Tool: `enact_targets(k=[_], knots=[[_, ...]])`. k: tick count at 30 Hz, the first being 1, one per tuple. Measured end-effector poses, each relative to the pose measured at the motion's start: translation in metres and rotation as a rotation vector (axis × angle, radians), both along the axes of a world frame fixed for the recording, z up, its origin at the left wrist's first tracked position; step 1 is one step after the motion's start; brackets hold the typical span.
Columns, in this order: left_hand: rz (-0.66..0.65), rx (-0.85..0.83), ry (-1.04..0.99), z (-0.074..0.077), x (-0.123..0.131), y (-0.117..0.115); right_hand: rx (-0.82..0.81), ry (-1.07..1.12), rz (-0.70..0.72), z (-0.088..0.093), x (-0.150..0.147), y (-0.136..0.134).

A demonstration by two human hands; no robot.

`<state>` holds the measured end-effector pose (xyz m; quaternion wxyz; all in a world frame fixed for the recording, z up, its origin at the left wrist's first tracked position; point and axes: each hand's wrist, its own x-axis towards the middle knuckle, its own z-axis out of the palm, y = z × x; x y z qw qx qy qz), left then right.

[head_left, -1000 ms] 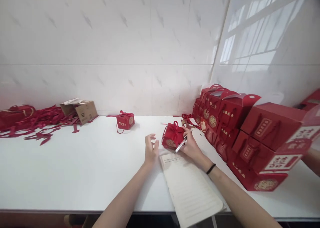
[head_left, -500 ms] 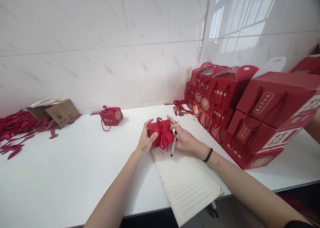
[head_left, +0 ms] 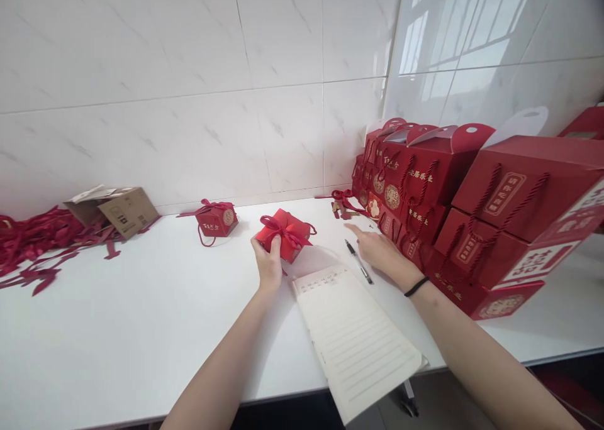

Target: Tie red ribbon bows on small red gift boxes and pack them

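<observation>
My left hand is closed around the near left side of a small red gift box. A red ribbon bow is tied on top of it, and the box is held tilted above the table. To its right, my right hand holds nothing; its index finger points forward and the other fingers are partly curled under. A black-and-clear pen lies on the table just left of that hand. Below the box is an open lined notebook, with handwriting on its top lines, jutting over the table's front edge.
Stacked red gift boxes with rope handles fill the right side. A small ribboned box stands near the wall. At the far left are loose red ribbons and a cardboard box. More ribbon scraps lie beside the stack.
My right hand has let go of the pen and moved right, off the gift box. My left hand has shifted the gift box left and turned it.
</observation>
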<state>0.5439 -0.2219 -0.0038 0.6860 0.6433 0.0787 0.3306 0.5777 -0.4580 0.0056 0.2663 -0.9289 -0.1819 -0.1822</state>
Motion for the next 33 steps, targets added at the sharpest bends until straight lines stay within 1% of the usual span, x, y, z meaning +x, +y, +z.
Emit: enact_targets(k=[1, 2, 4, 5, 6, 7, 9, 10, 12, 14, 18, 20, 23, 27, 31, 33], knots=[[-0.011, 0.008, -0.016, -0.001, -0.001, -0.003, 0.06, -0.006, -0.039, 0.001, -0.004, 0.006], [-0.029, 0.023, -0.035, -0.002, -0.002, -0.007, 0.145, 0.022, -0.018, 0.002, -0.008, 0.013], [-0.105, 0.061, -0.06, -0.005, -0.005, -0.014, 0.363, 0.171, 0.163, 0.001, -0.015, 0.028], [-0.167, 0.082, -0.057, -0.006, -0.006, -0.017, 0.468, 0.243, 0.248, 0.0, -0.017, 0.036], [-0.243, 0.11, -0.044, -0.007, -0.006, -0.019, 0.557, 0.287, 0.301, -0.003, -0.019, 0.042], [-0.328, 0.144, -0.022, -0.008, -0.007, -0.02, 0.631, 0.292, 0.31, -0.005, -0.019, 0.047], [-0.473, 0.215, 0.025, -0.008, -0.008, -0.019, 0.729, 0.248, 0.272, -0.01, -0.017, 0.05], [-0.519, 0.251, 0.041, -0.008, -0.008, -0.018, 0.761, 0.235, 0.264, -0.012, -0.016, 0.05], [-0.558, 0.31, 0.047, -0.007, -0.007, -0.013, 0.807, 0.246, 0.299, -0.014, -0.014, 0.046], [-0.558, 0.349, 0.046, -0.006, -0.005, -0.008, 0.804, 0.247, 0.342, -0.015, -0.013, 0.043], [-0.572, 0.419, 0.072, -0.006, 0.001, 0.005, 0.689, 0.207, 0.364, -0.015, -0.013, 0.042], [-0.539, 0.429, 0.057, -0.007, 0.003, 0.009, 0.657, 0.185, 0.365, -0.015, -0.012, 0.043], [-0.443, 0.484, 0.043, -0.007, 0.002, 0.011, 0.664, 0.16, 0.367, -0.016, -0.01, 0.044], [-0.388, 0.694, 0.046, -0.003, -0.003, 0.008, 0.693, 0.137, 0.361, -0.016, -0.008, 0.042], [-0.223, 0.916, 0.07, -0.002, -0.006, 0.006, 0.669, 0.114, 0.342, -0.016, -0.008, 0.041], [-0.165, 1.003, 0.067, -0.003, -0.006, 0.005, 0.662, 0.108, 0.34, -0.017, -0.008, 0.041]])
